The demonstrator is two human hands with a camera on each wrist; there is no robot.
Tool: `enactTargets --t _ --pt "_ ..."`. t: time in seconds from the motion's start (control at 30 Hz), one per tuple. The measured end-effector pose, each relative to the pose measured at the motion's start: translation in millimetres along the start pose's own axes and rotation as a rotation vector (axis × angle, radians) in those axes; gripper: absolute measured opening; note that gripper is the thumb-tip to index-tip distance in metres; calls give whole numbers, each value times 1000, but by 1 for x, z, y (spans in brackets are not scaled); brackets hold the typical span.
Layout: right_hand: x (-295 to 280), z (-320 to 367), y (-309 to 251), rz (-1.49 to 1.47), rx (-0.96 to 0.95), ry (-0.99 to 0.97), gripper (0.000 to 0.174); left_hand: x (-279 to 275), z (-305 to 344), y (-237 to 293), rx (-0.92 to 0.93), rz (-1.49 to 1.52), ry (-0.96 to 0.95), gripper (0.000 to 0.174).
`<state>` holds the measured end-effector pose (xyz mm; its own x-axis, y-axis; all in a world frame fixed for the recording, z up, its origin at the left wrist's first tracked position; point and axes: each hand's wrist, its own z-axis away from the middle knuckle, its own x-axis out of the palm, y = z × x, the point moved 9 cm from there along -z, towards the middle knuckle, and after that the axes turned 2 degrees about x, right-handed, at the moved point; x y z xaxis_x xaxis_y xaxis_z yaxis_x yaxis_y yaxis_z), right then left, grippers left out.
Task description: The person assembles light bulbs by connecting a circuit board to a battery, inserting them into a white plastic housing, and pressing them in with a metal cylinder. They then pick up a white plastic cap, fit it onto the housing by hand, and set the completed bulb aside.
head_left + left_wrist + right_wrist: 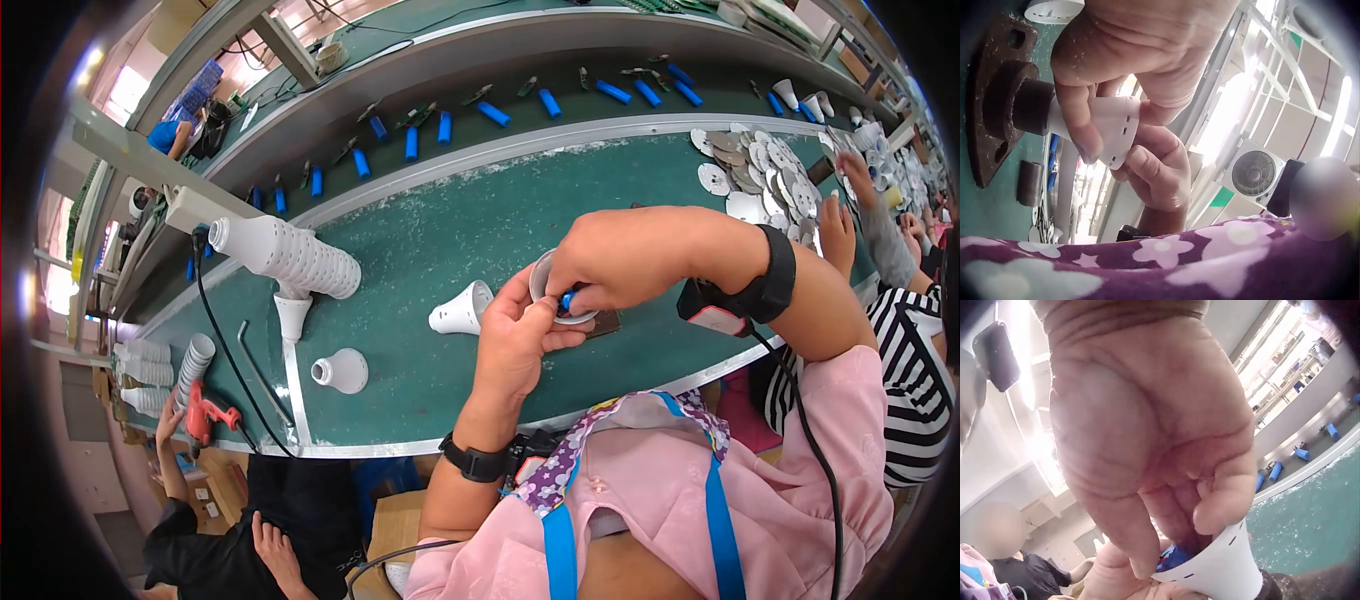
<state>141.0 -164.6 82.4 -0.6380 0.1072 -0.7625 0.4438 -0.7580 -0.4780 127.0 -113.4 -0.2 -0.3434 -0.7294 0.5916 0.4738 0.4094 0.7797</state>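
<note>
My left hand [510, 345] grips a white, cone-shaped lamp housing [1110, 128] around its wide end, thumb near the rim. In the left wrist view the narrow end of the housing meets a dark post [1033, 106] on a brown base plate [985, 147]. Fingers of my right hand [612, 258] reach down into the wide mouth, pinching a blue part [1174, 557] that shows at the rim; most of that part is hidden inside. A second white housing [460, 310] lies on the bench just left of my left hand.
On the green bench stand another housing [341, 371] and a nested stack of housings [285, 255]. White discs [755, 175] are heaped at the right. Blue cylinders [494, 113] with small boards line the back channel. A red power drill [205, 412] is at the left; people sit either side.
</note>
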Motion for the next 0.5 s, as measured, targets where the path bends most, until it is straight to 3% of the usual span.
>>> enactTargets --t 0.03,0.1,0.33,0.5 --pt "3 -1 3 0 -1 1 15 0 0 1 0 -2 0 39" --pt "-12 3 -10 173 -234 334 15 -3 1 -1 -36 -20 31 39" --pt "-8 6 -4 250 -180 320 16 -3 1 -1 -58 -43 54 39" --pt "-8 10 -5 288 -249 337 22 -4 2 -2 -57 -35 48 41"
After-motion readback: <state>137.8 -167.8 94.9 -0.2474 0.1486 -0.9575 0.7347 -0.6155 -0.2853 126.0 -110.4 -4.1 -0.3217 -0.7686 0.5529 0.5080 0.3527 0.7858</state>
